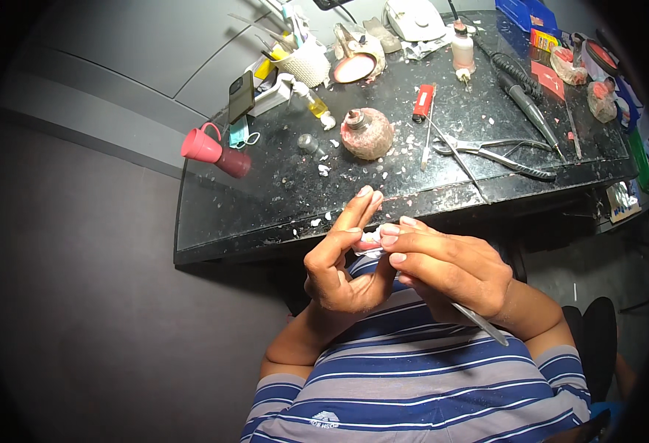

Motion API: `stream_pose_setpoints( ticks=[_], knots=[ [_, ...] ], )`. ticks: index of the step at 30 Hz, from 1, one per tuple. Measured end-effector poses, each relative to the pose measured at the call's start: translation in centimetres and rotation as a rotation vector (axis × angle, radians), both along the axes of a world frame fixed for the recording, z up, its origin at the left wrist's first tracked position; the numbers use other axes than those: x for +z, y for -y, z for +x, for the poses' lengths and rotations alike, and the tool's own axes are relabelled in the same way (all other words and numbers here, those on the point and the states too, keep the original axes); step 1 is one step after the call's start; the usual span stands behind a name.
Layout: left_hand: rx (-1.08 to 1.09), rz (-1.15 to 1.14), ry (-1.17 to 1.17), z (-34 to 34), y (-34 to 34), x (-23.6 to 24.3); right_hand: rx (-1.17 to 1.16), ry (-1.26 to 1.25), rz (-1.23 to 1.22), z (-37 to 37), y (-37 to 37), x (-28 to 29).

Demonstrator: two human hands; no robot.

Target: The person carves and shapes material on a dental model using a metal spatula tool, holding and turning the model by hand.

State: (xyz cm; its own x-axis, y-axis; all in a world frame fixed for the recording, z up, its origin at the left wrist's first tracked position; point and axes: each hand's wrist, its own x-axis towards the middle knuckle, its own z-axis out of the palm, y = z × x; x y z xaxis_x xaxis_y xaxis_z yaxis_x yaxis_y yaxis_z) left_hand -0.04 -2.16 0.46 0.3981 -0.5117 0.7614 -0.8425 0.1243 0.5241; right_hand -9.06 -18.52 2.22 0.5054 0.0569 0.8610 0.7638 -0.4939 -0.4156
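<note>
My left hand [343, 269] pinches a small pink and white piece [369, 244], which looks like part of a denture, just in front of the desk edge. The hand's upper fingers stretch upward. From the other side my right hand [457, 269] is closed, its fingertips against the piece and hiding much of it. A slim metal hand tool [487, 328] is held in the right hand, its flat end sticking out below the palm toward my striped shirt. The tool's other end is hidden by the fingers.
The black desk [243, 210] carries white and pink crumbs. On it lie plier-like forceps [498, 151], a red lighter [423, 103], a rotary handpiece [529, 111] and a round crusted burner [369, 135]. A pink cup [203, 146] and a phone [241, 96] are at the left.
</note>
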Motion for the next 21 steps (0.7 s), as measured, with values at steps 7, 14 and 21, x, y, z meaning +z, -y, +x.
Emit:
stream_pose_setpoints(
  ticks=[7,14,21],
  knots=[
    [0.012,0.004,0.011,-0.03,-0.21,-0.07,-0.045,0.046,-0.048,0.13,-0.13,-0.50],
    [0.059,0.025,0.039,-0.18,-0.25,-0.01,-0.051,0.056,-0.067,0.09,-0.22,-0.65],
    [0.059,0.013,0.051,-0.13,-0.24,0.16,-0.059,0.062,-0.075,0.03,-0.27,-0.54]
  ],
)
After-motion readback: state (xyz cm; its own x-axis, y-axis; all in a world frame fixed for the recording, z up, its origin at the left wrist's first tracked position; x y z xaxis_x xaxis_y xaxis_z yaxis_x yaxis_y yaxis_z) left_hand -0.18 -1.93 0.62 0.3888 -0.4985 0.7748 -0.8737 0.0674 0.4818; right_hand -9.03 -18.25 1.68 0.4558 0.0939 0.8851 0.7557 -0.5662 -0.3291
